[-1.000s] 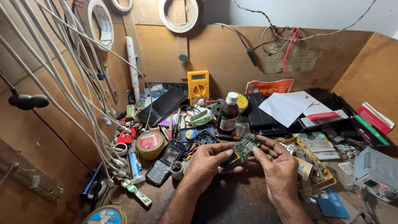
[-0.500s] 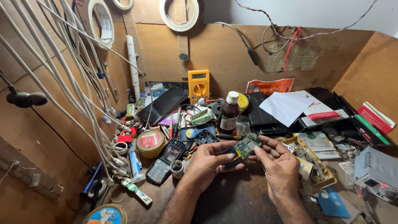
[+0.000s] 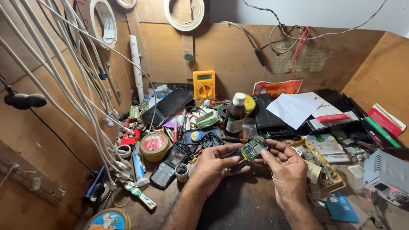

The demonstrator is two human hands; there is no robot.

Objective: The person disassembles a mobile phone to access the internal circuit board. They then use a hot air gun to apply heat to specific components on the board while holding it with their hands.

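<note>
At the far left, white cables hung down the wooden side wall, and below them a round tin sat just beside an opened phone shell lying face up on the bench. Further back a dark phone leaned near a yellow multimeter.

In the middle, near the person, the left hand and the right hand met over the dark work mat. Between them they held a small green circuit board, raised just off the mat and tilted. The left thumb and fingers were pinched on the board's left end; the right fingertips were closed on its right edge.

As for progress, the phone seemed already taken apart: the shell lay empty to the left and the board was out and in hand. Whatever work the board itself needed looked not yet begun, since no tool touched it.

Behind the hands stood a brown bottle with a white cap, and to the right a white sheet of paper lay over dark cases. At the far right a grey power unit was cut off by the frame edge.

The board's underside was hidden by the fingers, its small parts were too fine to make out, and the black piece under the left fingers could not be identified.
</note>
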